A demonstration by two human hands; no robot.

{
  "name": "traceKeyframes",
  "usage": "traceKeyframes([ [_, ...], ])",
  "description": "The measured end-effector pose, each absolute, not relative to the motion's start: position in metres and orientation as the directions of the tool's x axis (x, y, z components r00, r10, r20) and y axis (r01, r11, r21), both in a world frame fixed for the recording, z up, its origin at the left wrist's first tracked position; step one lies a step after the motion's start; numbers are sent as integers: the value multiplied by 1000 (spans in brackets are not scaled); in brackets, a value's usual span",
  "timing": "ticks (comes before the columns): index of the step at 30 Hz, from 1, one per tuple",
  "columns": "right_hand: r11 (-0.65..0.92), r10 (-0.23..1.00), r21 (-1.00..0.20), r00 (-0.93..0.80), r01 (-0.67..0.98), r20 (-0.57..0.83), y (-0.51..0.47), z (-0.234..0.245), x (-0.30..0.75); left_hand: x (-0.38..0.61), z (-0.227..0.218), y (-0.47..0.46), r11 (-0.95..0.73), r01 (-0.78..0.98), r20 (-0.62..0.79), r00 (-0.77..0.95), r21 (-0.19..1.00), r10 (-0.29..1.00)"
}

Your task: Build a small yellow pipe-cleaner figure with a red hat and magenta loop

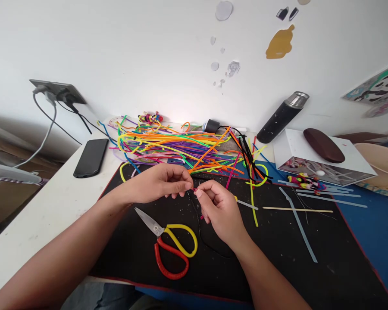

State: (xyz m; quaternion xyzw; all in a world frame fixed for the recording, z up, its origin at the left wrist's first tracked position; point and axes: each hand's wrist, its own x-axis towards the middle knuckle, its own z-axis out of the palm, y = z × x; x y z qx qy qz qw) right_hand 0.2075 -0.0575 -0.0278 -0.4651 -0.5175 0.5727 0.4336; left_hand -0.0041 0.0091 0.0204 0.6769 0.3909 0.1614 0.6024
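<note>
My left hand and my right hand meet above a black mat, thumbs and fingertips pinched together. Between them is a short bit of magenta pipe cleaner, mostly covered by the fingers. A magenta end also shows below my right hand's fingers. Under the hands a thin black cord curves over the mat. Scissors with one yellow and one red handle lie just below my left hand, blades slightly parted. Behind the hands spreads a pile of colourful pipe cleaners.
A phone lies at left. On the right are a black thermos, a white box with a dark oval case on top, a small colourful figure, a wooden stick and pale straws. Another figure sits by the wall.
</note>
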Motion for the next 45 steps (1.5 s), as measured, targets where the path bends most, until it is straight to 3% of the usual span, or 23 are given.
traceKeyframes([
  [11,-66,978,-997,-194,39,-72,-59,-30,208,-1,18,7,21,313,-238,675,949,698],
  [25,-92,981,-996,-171,-9,-90,-59,-28,207,1,22,6,116,325,-304,621,939,723],
  [45,-82,980,-996,-178,41,-88,-60,-30,207,3,12,4,45,319,-254,655,947,711],
])
